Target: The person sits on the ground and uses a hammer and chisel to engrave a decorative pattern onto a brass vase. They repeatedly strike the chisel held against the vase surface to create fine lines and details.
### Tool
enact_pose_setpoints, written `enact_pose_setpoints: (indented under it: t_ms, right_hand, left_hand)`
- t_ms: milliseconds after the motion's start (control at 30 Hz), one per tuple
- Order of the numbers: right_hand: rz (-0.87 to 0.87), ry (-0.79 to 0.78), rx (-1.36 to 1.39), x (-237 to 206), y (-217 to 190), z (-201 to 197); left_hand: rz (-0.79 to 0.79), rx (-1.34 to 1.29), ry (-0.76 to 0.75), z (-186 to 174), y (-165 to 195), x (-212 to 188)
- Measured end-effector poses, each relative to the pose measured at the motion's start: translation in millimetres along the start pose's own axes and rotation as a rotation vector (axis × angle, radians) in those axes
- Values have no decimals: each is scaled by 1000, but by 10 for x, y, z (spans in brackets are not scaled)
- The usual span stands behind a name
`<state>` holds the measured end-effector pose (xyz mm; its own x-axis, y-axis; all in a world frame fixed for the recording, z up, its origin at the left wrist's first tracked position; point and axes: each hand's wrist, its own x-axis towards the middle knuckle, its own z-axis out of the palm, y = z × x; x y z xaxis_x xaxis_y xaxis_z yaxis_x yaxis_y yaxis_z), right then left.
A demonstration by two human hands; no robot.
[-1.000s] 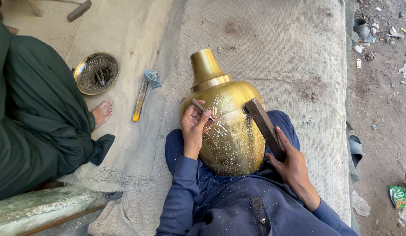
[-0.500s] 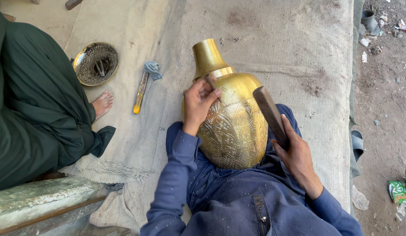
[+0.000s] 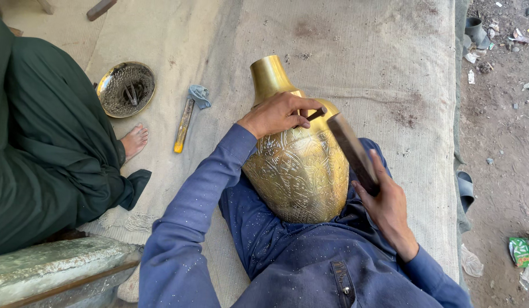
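Observation:
A large brass vase (image 3: 298,171) with engraved patterns lies on my lap, its neck pointing away from me. My left hand (image 3: 279,114) rests on the vase's shoulder and pinches a thin metal chisel (image 3: 316,114) whose tip meets the brass. My right hand (image 3: 384,202) grips a dark flat wooden mallet (image 3: 350,148), raised beside the vase with its far end close to the chisel's head. I wear blue sleeves and sit on a pale woven mat (image 3: 355,57).
A person in dark green clothes (image 3: 42,154) sits at the left, one bare foot (image 3: 133,140) on the mat. An engraved brass dish (image 3: 126,88) and a yellow-handled tool (image 3: 184,122) lie near that foot. Dirt ground with litter (image 3: 504,114) runs along the right.
My left hand slid from the vase's left side up onto its shoulder with the chisel. The mallet came closer to the chisel. The view shifted slightly.

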<state>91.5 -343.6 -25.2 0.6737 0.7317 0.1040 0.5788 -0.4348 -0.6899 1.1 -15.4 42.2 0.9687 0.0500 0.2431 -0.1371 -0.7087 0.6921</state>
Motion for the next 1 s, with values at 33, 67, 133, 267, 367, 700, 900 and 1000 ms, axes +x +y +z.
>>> enact_pose_setpoints:
  t_ms: [33,67,133,267,367,700,900,1000]
  right_hand:
    - [-57,74,111,-7,6,17]
    - [-110,147,220,-17,18,34]
    - [-159,235,239,-26,61,60]
    - [-172,246,-46,-36,175,102]
    - [-189,367,166,-68,217,155]
    - [-194,192,-5,-95,133,72]
    - [9,227,239,89,92,-6]
    - [-54,48,155,200,103,-43]
  left_hand:
    - [-21,6,-39,-25,24,20]
    - [-41,9,-81,-36,54,39]
    - [-92,49,-126,-42,116,69]
    - [-59,133,-152,-92,213,67]
    - [-99,92,-216,-95,262,92]
    - [-96,120,-216,-33,280,127]
    - [-134,131,-128,18,248,87]
    - [-148,147,-110,41,205,68]
